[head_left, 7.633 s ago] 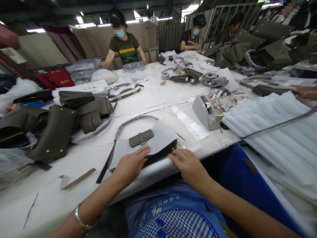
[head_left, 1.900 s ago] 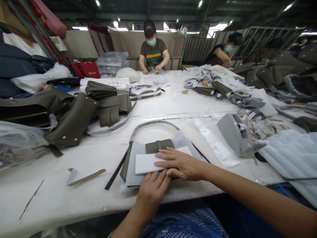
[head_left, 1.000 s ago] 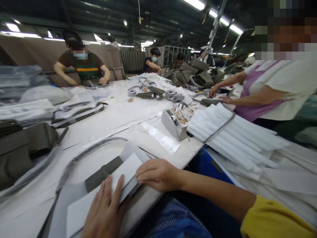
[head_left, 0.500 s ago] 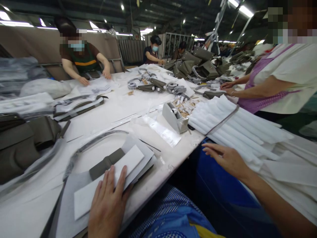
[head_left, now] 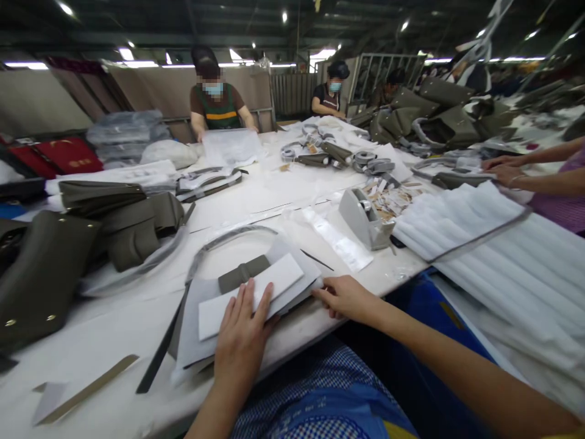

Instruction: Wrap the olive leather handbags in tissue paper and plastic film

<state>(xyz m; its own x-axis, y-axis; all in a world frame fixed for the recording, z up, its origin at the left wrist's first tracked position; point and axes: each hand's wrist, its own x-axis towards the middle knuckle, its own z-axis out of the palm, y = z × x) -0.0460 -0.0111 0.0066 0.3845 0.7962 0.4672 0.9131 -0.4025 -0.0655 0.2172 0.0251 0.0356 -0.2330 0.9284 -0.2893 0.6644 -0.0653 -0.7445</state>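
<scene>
My left hand lies flat, fingers spread, over a white foam strip. Beneath the strip is an olive-grey bag lying on the table, partly covered by pale sheets of paper. Its curved, wrapped handle arches out beyond it. At the right end of the bag my right hand has its fingers curled and pinched at the corner of a paper sheet. The bag's lower side is hidden under the paper and my left hand.
A grey tape dispenser stands beyond my right hand. Stacked white foam sheets lie at right, above a blue bin. Olive bags lie at left. Co-workers handle material across the white table.
My right hand has moved left from above the blue bin to the bag's right corner. My left hand stays on the foam strip. The view has turned left.
</scene>
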